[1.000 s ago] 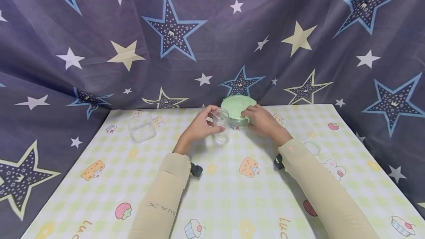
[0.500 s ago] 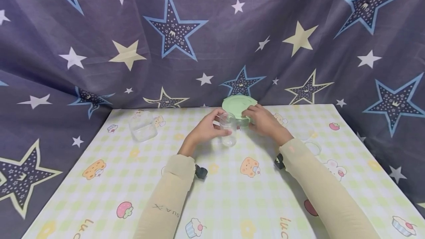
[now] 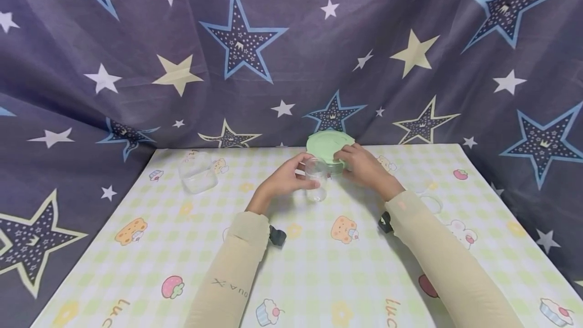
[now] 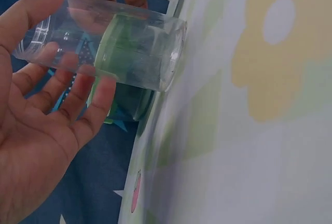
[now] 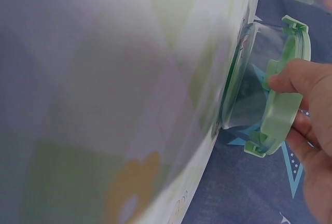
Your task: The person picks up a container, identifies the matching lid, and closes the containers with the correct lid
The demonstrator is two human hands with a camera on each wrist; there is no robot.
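My left hand (image 3: 287, 176) holds a clear cylindrical jar (image 3: 317, 178), thumb on one side and fingers on the other. The jar stands upright at the table's far side; in the left wrist view its base (image 4: 174, 58) is at or very near the cloth. Just right of it and farther back sits a round clear food container (image 5: 249, 79) with a green clip-on lid (image 3: 325, 147). My right hand (image 3: 364, 166) grips the lid's near right edge. In the right wrist view my thumb lies by a side clip (image 5: 272, 73), and other fingers reach behind the lid.
A clear squarish container (image 3: 198, 173) stands at the table's back left. Beside my right sleeve lies a clear round ring or lid (image 3: 430, 204), partly hidden. A star-patterned curtain (image 3: 273, 54) hangs behind the checked tablecloth (image 3: 291, 267).
My left hand has moved a little right and nearer with the jar, mostly in the first half second. My right hand stays on the green lid.
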